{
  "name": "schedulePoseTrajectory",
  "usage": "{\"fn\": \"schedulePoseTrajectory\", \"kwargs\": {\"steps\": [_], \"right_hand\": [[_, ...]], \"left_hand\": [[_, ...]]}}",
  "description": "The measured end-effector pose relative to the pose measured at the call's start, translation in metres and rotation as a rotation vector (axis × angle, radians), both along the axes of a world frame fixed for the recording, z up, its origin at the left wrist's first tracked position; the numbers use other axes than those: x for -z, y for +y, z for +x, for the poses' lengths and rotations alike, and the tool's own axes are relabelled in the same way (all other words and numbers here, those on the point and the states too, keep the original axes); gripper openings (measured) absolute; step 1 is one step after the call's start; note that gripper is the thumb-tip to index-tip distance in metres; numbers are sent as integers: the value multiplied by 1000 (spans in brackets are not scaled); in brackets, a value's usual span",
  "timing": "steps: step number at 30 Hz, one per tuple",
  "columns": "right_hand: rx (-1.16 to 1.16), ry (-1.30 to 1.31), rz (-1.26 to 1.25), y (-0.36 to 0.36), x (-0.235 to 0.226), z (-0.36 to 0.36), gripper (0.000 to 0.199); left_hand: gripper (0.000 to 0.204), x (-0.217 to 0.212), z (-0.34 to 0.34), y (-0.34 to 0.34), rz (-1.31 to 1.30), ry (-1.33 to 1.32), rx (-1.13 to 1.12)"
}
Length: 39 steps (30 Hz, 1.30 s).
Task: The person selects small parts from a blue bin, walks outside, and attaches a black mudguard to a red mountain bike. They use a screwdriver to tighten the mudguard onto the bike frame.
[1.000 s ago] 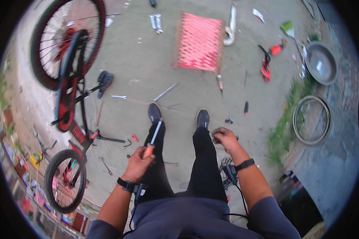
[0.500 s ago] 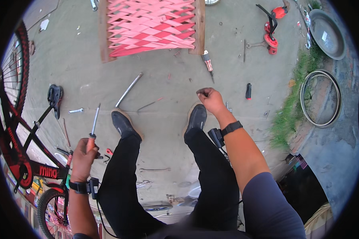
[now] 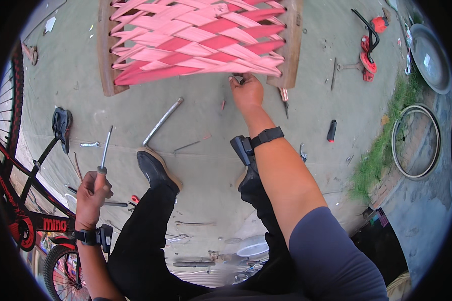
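My left hand (image 3: 91,198) is closed round the orange handle of a screwdriver (image 3: 106,145), its shaft pointing up and away over the floor. Further off, my right hand (image 3: 248,94) is at the near edge of a low wooden stool (image 3: 201,42) with a pink woven strap seat. Its fingers are curled in, their tips partly hidden beside the seat edge; what they hold, if anything, I cannot make out. A second screwdriver (image 3: 286,100) lies right of that hand, partly covered by the stool's frame. A bent metal tube (image 3: 163,122) rests by my left shoe.
At left stands a black and red bicycle (image 3: 40,222), with a bicycle saddle (image 3: 62,128) and small wrench (image 3: 89,144) nearby. A black-handled tool (image 3: 332,131) lies right. Beyond are red parts (image 3: 367,62), a wheel rim (image 3: 394,143), grass (image 3: 374,160) and a grey basin (image 3: 429,62).
My right hand has moved away from me, up to the stool's near edge. The stool looks larger as the view has shifted forward. My left hand still holds the screwdriver.
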State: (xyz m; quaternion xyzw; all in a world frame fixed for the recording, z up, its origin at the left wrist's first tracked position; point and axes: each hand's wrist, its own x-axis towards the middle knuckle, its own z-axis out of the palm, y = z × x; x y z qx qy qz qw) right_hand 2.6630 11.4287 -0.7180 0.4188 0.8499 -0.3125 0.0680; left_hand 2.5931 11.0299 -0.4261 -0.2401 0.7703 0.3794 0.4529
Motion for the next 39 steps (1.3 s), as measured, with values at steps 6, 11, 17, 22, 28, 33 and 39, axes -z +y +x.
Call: {"fn": "schedulePoseTrajectory", "kwargs": {"steps": [6,11,17,22,28,33,39], "right_hand": [[273,20,-176,-27,2,-43,31],[578,302,-405,-29,24,-59,30],[408,99,-756,-51,-62,-26,22],[151,-200,-1069,-118,-191,24,12],[156,-321,-1454,-157,-415,6,13],[49,-346,-1486,-192,-553,-47,14],[-218,-382,-1450,-231,-612,-117,13]], "left_hand": [[24,-1,-8,-10,38,-3,-28],[29,1,-15,-18,-30,-3,7],[32,-6,-25,-12,34,-35,-1],[35,-46,-5,-17,137,117,-4],[30,-179,0,-3,312,143,-92],[33,-289,16,-35,384,105,-119],[26,-343,7,-78,419,172,-271]]}}
